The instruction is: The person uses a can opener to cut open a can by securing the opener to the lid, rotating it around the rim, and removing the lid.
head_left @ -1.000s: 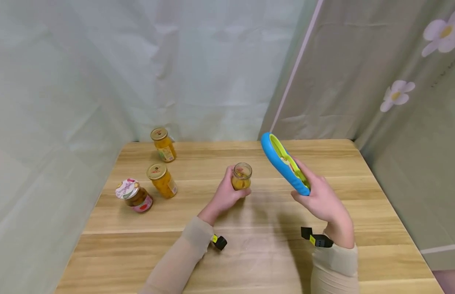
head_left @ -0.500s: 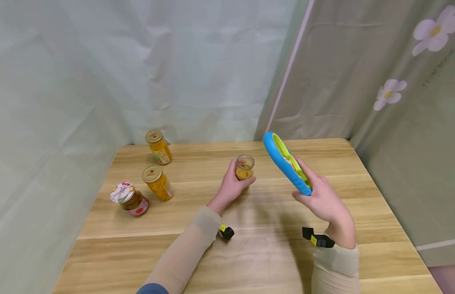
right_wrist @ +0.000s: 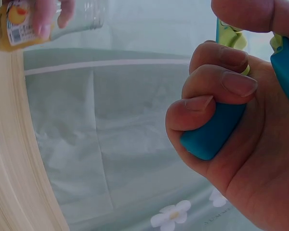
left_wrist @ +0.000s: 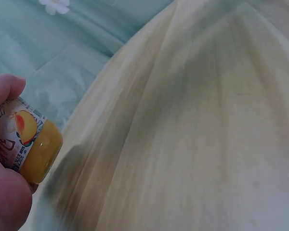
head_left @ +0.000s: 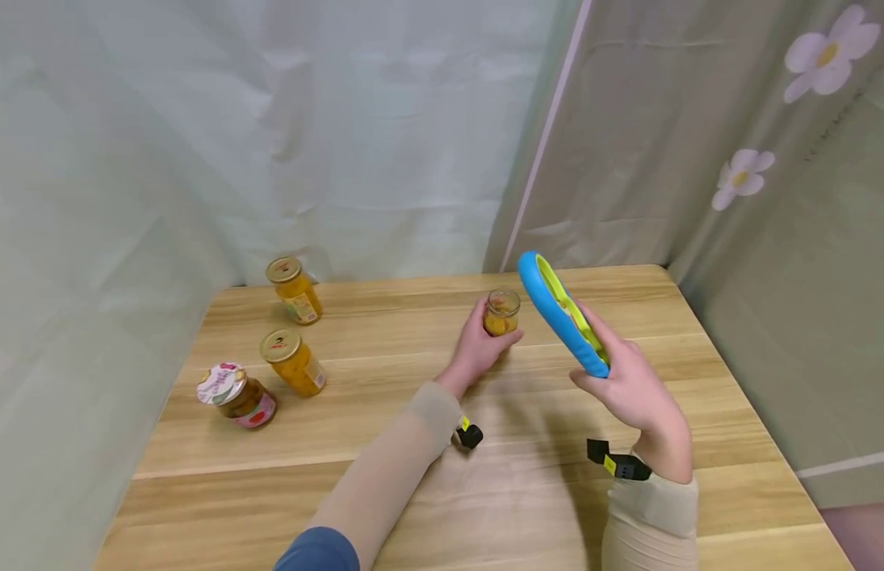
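My left hand (head_left: 479, 350) grips a lidless glass jar (head_left: 502, 319) round its side, near the middle of the far part of the table. A peach label and orange contents show on that jar (left_wrist: 26, 132) in the left wrist view. Whether its base touches the table, I cannot tell. My right hand (head_left: 633, 390) holds a blue and lime-green jar opener (head_left: 556, 317) tilted up to the left, to the right of the jar. The right wrist view has several fingers curled round the opener's blue handle (right_wrist: 214, 134); its far end is cut off there.
On the left of the wooden table (head_left: 384, 341) stand two gold-lidded jars (head_left: 295, 290) of orange fruit, one behind the other. A darker jar (head_left: 239, 395) with a patterned white lid sits in front of them. A pale curtain (head_left: 384, 143) hangs behind the table.
My left hand has carried the lidless jar right and away from me, closer to the opener. The right hand stays nearly in place. The camera view has turned slightly right.
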`<state>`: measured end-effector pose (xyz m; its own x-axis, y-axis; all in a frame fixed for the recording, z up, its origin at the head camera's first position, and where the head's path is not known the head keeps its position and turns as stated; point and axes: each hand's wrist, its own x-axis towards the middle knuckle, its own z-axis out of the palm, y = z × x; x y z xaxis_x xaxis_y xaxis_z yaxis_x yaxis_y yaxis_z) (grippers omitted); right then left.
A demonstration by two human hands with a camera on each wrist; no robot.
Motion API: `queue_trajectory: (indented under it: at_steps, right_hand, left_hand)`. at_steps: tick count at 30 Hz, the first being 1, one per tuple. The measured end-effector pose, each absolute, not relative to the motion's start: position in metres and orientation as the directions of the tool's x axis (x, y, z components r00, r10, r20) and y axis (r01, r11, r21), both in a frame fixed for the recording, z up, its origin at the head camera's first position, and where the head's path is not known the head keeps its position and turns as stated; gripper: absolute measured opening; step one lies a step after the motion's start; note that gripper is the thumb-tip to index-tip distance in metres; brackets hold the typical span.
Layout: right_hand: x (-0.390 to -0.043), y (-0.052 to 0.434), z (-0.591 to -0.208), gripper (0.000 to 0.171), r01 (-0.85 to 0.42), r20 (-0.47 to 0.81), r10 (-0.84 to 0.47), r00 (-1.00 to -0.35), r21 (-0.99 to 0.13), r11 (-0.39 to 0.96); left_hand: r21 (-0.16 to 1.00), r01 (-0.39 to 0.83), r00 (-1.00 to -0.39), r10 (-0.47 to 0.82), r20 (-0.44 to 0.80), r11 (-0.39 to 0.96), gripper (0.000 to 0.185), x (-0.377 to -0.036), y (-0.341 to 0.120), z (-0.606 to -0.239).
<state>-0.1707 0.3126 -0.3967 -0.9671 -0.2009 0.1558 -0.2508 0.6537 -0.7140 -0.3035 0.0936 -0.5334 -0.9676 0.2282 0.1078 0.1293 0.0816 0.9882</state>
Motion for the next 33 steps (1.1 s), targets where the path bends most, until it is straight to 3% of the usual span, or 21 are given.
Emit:
queue_trajectory:
  at_steps: [8,16,27,33]
  right_hand:
    - [-0.172,0.316,-0.398,0.099,-0.258,0.167,-0.200,-0.965,-0.717,0.648]
    - [-0.171,0.320,-0.397,0.099,-0.234,0.150,-0.183,-0.972,-0.723,0.650]
    - [-0.171,0.321,-0.397,0.098,-0.238,0.153,-0.186,-0.971,-0.727,0.644]
    - [-0.172,0.319,-0.397,0.098,-0.239,0.144,-0.198,-0.970,-0.729,0.641]
  left_hand:
    - [0.984,0.160,-0.962,0.236,0.137,0.082,0.069,-0.312,0.105,-0.539]
    - [0.969,0.184,-0.956,0.260,0.137,0.166,0.073,-0.312,0.108,-0.546]
    - [0.943,0.227,-0.933,0.334,0.138,0.243,0.089,-0.313,0.106,-0.547]
    - [0.933,0.237,-0.933,0.331,0.140,0.273,0.109,-0.311,0.101,-0.549]
